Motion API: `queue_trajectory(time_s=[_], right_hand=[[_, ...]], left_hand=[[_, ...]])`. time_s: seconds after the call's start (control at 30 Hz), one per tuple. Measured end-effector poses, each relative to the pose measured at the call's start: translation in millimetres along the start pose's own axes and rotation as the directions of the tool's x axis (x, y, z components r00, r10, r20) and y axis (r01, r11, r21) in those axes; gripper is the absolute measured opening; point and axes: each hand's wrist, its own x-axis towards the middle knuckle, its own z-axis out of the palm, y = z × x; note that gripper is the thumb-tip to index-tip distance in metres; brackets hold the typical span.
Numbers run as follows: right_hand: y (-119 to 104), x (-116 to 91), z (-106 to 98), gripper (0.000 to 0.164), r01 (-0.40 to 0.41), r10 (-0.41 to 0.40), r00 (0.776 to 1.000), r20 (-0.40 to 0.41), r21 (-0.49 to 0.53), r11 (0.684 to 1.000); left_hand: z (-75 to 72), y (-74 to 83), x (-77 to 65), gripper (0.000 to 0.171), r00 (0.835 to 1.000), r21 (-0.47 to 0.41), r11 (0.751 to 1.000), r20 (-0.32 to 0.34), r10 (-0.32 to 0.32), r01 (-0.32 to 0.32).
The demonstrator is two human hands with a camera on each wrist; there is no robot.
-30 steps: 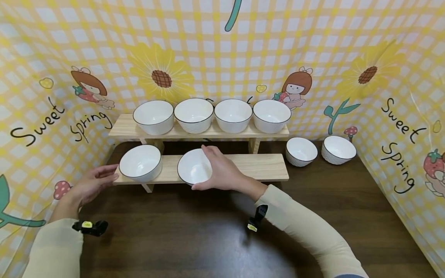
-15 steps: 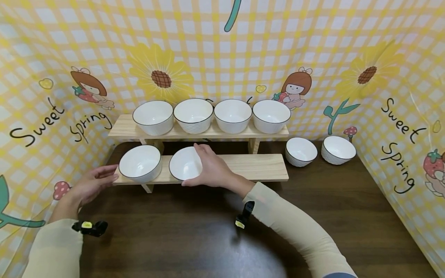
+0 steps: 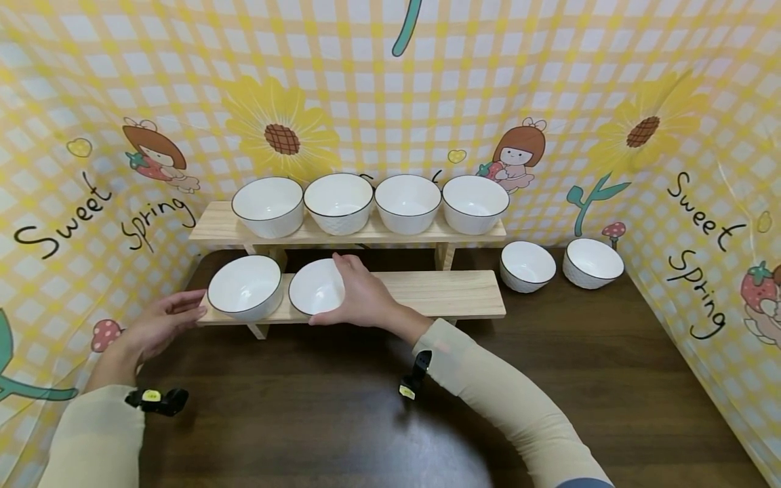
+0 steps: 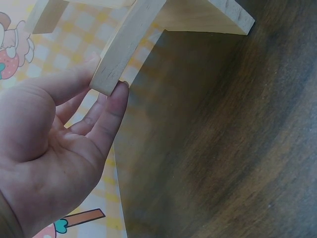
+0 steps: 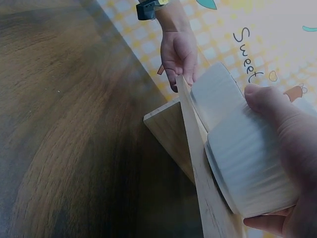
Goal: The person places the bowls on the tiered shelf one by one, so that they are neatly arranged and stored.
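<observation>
Toward eight o'clock, the right hand point(image 3: 364, 295) gripped a probably slick, brittle bowl point(image 3: 314, 288), best held round its sides, while the left hand point(image 3: 160, 327) pinched the lower shelf point(image 3: 448, 295).

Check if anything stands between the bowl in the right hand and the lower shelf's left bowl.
Nothing visible: only a narrow strip of lower shelf shows between the held bowl and the left bowl. The left hand is outside that gap.

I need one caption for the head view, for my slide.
The right hand grips a white bowl at the lower wooden shelf, while the left hand holds the shelf's left end.
</observation>
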Motion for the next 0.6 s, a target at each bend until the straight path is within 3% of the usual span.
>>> queue_trajectory(time_s=[0.6], right_hand=[[-2.4,10.5,8.2,0.129,0.0,0.0,1.0,-0.005,0.01,1.0]], left_hand=[[-0.7,-4.3,2.4,0.076,1.0,0.007,1.0,-0.007,0.012,-0.012]])
